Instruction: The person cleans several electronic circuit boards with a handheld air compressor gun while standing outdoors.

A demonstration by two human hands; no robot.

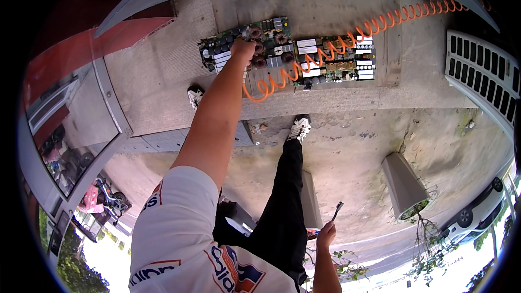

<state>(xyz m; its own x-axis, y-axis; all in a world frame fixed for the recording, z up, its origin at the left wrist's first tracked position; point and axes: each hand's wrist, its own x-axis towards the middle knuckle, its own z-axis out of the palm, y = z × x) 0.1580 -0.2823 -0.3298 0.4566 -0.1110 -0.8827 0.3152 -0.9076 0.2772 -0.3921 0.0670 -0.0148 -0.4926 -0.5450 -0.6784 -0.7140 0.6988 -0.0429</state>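
My left hand (243,50) reaches out over a green circuit board (274,61) lying on the ground, crowded with dark capacitors, copper coils and silver heat sinks. Its fingers are closed around the end of an orange coiled air hose (279,80); whatever fitting sits inside the grip is hidden. A second circuit board (334,68) with white and silver blocks lies just right of the first, and the hose crosses over it. Low on the right, away from the boards, my right hand (325,234) is closed on the handle of a small dark brush (338,209), its bristle end pointing up.
The hose stretches to the far right, near a white slatted grille (480,70). My shoes (300,127) stand near the boards. A tapered planter (404,187) is at the right, a white car (472,211) beyond it. At left is a metal-framed glass door (103,97).
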